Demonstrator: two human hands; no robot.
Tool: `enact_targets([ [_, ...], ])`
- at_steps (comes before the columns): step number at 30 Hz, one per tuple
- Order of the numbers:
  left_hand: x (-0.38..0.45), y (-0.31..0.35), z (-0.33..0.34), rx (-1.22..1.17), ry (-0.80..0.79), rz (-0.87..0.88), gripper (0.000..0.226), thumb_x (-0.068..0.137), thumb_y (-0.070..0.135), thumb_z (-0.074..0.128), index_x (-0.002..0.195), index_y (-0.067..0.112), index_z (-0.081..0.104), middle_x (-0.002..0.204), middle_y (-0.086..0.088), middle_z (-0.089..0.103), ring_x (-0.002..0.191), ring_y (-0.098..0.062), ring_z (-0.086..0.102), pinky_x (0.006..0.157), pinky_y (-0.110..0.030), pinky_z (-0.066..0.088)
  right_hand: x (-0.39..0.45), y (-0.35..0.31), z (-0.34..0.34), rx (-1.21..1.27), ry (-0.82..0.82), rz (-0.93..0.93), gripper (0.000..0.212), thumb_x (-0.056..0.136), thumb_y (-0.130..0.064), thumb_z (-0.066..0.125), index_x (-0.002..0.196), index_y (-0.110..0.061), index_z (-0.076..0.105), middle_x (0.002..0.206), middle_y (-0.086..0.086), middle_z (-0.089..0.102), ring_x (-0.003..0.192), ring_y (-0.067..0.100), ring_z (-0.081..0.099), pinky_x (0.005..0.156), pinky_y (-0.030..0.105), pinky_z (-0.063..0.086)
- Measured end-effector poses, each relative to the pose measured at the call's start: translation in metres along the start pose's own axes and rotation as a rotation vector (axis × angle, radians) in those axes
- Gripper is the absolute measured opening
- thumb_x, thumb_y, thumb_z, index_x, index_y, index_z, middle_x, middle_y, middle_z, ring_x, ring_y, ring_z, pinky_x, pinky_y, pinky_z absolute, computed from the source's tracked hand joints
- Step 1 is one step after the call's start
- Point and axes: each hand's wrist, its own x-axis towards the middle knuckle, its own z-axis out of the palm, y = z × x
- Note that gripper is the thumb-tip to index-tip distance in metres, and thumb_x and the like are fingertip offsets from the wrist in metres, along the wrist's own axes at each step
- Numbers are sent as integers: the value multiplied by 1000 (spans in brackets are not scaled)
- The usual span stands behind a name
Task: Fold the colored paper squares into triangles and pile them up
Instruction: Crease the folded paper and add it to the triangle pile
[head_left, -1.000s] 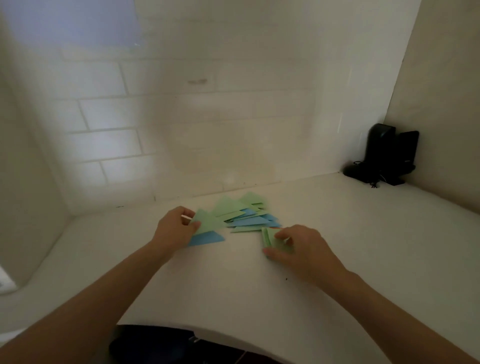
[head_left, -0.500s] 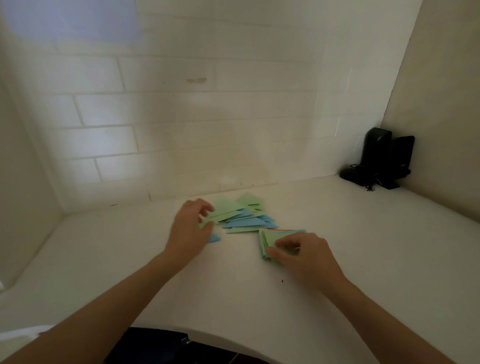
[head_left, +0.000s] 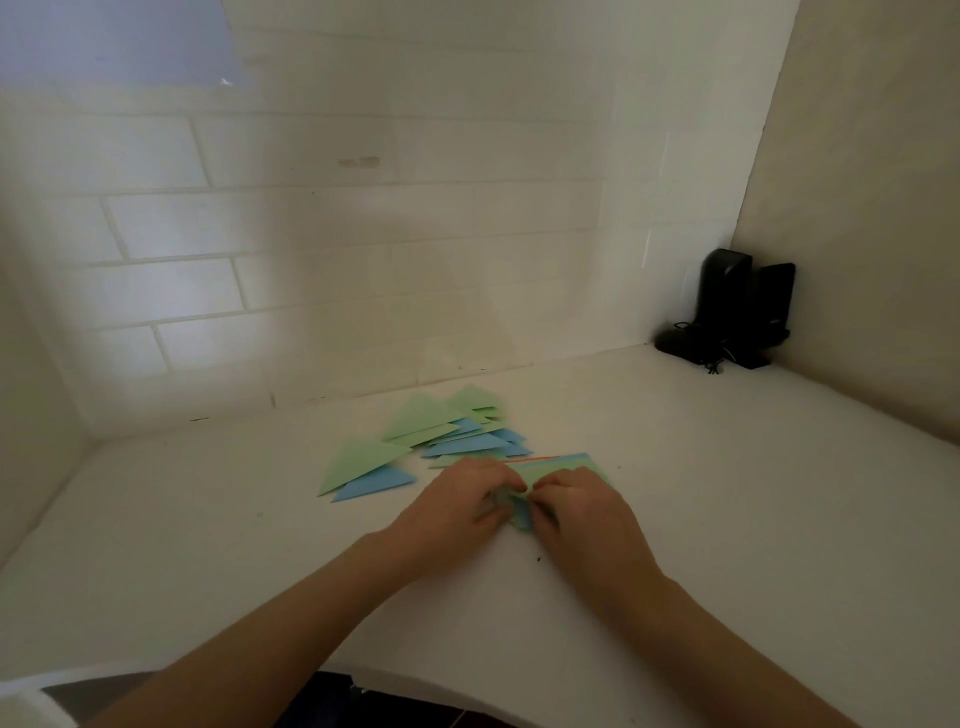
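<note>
Two hands, left (head_left: 457, 506) and right (head_left: 582, 514), pinching one green paper square (head_left: 563, 464), folded triangles (head_left: 447, 434) too overlapped to count

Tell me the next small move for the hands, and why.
Probably lift the top green sheet off the stack of squares: both the left hand and right hand pinch its near corner, and it is not yet folded like the triangles.

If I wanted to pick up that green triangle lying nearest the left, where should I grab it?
Probably the long pointed tip of the green triangle at its near-left end. That corner lies on bare table, so fingers can slide under from the left; its right side overlaps the blue triangle.
</note>
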Motion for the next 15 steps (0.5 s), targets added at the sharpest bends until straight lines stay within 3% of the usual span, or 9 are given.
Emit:
enact_targets([
  [6, 0, -2, 9, -7, 43, -82, 30, 88, 18, 63, 117, 16, 61, 120, 1, 59, 113, -12, 49, 91, -9, 28, 2, 10, 2, 73, 4, 89, 13, 72, -24, 60, 61, -18, 63, 64, -3, 61, 61, 19, 56, 53, 29, 47],
  [15, 14, 8, 20, -75, 56, -157, 33, 85, 20, 66, 117, 21, 59, 118, 4, 58, 109, -13, 52, 88, -11, 33, 1, 34, -8, 111, -38, 144, 4, 77, -18, 68, 73, -19, 68, 71, -4, 65, 68, 16, 57, 62, 23, 41],
])
